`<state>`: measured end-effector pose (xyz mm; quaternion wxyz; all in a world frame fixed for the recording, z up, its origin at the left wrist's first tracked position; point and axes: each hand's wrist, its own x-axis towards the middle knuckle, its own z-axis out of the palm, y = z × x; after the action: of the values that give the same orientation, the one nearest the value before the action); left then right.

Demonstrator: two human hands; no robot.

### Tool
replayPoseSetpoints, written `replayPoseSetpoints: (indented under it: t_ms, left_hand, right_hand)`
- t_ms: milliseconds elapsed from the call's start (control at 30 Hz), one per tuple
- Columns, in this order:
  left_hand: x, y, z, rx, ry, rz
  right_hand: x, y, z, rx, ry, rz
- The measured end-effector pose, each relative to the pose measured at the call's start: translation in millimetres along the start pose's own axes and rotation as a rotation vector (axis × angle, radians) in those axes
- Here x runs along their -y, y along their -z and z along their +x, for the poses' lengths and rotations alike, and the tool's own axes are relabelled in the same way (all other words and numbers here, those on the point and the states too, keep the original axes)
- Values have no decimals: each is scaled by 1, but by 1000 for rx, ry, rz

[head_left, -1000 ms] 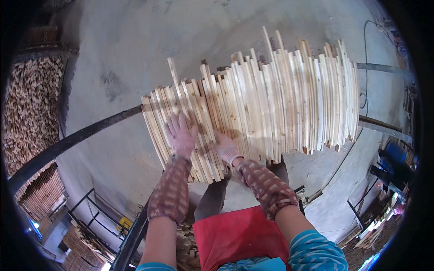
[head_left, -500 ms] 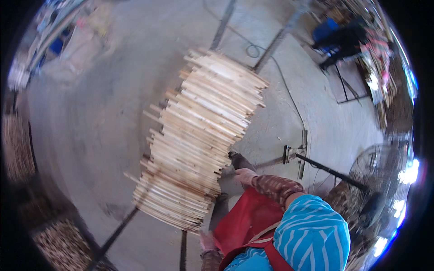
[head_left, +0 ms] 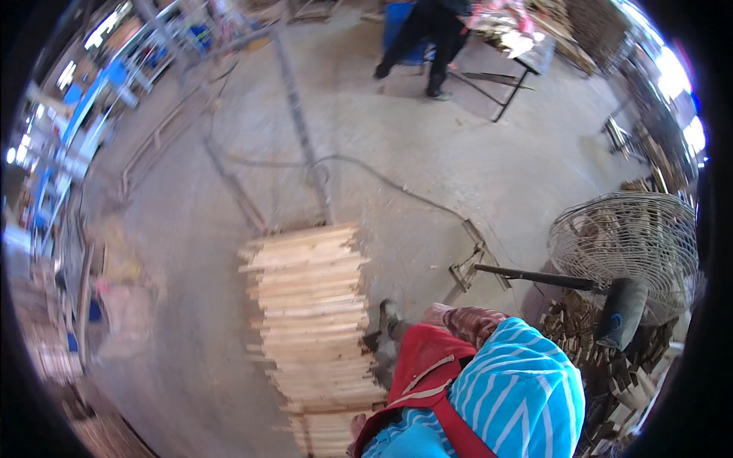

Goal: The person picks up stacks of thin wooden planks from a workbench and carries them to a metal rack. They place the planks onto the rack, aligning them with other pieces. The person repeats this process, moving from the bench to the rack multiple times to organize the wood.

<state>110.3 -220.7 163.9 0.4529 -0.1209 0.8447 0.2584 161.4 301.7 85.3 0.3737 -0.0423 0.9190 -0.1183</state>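
A long row of pale wooden slats [head_left: 313, 305] lies side by side on a dark metal rack, to the left of my body. My left hand [head_left: 356, 425] is at the lower edge, close beside the near slats. Most of it is hidden by my red apron [head_left: 427, 359], so its fingers do not show clearly. Just past the apron's far edge is my right hand [head_left: 437, 314], below a brown patterned sleeve [head_left: 477, 322]. It sits to the right of the slats and apart from them. Its fingers are hidden, and no held thing is visible in either hand.
A wire-caged fan [head_left: 626, 252] on a dark pole stands at right, with piled wood pieces [head_left: 595, 336] below it. Across the floor runs a cable [head_left: 382, 179]. At the top, a person in dark trousers [head_left: 435, 38] stands beside a work table [head_left: 527, 57].
My view has swung round to the right, so the slat row now sits lower and straighter. The other person and the fan show more fully. Both hands stay close to my body.
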Motion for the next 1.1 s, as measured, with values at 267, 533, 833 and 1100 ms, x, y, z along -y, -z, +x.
replayPoseSetpoints:
  t_ms: [267,533,833,1100]
  left_hand:
    - [-347,59,243,694,-321,-1077]
    - [-569,16,235,127,-353,-223]
    - [-745,-57,242,663,-713,789]
    - [-1064,-158,288,635,-6,-251]
  right_hand:
    - [-100,148,33,-544,-524,984]
    - [-173,199,27,-586,-429,1111]
    - [-332,204,-119,-565,-991,1073]
    - [-366,114,-175,-193,-975,908]
